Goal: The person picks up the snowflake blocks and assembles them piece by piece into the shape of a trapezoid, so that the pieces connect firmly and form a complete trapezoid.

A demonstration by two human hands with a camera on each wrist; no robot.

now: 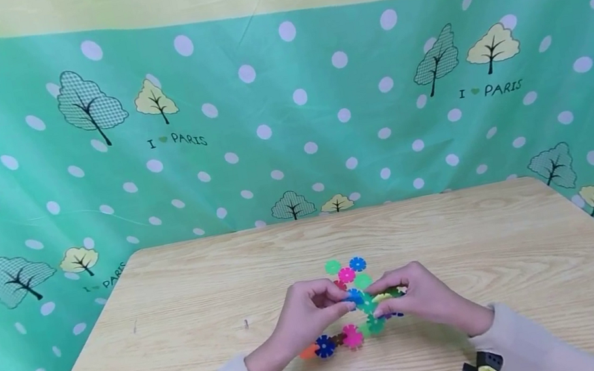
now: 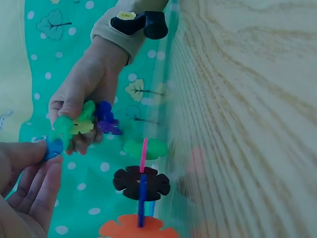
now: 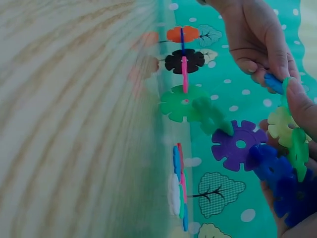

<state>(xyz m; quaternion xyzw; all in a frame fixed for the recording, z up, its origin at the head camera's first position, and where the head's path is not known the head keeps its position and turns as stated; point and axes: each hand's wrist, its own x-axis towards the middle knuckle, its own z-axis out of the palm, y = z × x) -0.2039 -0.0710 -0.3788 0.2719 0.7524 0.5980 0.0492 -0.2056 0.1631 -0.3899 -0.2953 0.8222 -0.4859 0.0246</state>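
Several slotted plastic snowflake discs are joined in a curved chain. My left hand (image 1: 312, 305) pinches a blue disc (image 1: 355, 296) between thumb and fingers. Against its edge stands a green disc (image 3: 286, 94), and my right hand (image 1: 414, 291) grips that end of the chain. From there the chain runs through a yellow disc (image 3: 282, 125), another green disc (image 3: 298, 154), dark blue discs (image 3: 271, 168) and a purple disc (image 3: 240, 145). It continues through green, pink (image 1: 352, 336), brown (image 1: 338, 339) and dark blue (image 1: 325, 346) discs to an orange disc (image 1: 307, 351). Fingers partly hide the right side.
Beyond my hands, loose discs lie on the wooden table (image 1: 191, 297): green (image 1: 332, 267), blue (image 1: 357, 264), pink (image 1: 347, 275), red (image 1: 340, 285) and light green (image 1: 363, 280). A green dotted curtain (image 1: 228, 131) hangs behind the table's far edge.
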